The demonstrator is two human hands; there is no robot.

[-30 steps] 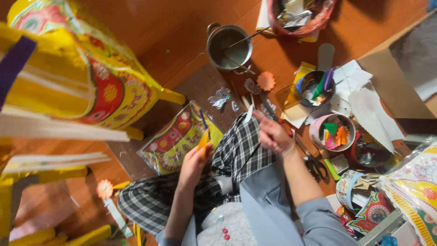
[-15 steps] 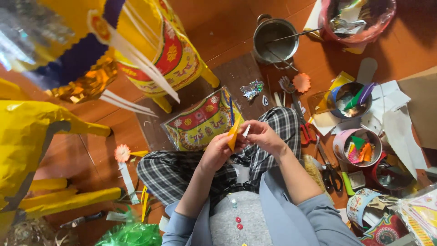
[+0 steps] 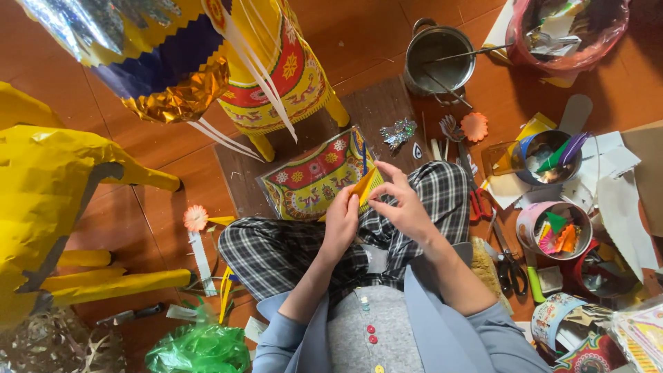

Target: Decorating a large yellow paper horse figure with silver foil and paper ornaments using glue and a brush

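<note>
Both hands [image 3: 373,211] on yellow paper piece [image 3: 362,185]

No packages, labels, signs or screens in view.

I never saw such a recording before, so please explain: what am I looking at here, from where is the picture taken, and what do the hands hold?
There is no machine here. A person wears a camera on the head, so the view looks straight down at their lap and the wooden floor.

The left hand and right hand together hold a small yellow-orange paper piece above checked trousers.

In front lies a decorated red and yellow panel. Further away stand a metal pot and, to the right, round tubs of coloured paper scraps, with scissors nearby. Large yellow paper figures fill the left side.
</note>
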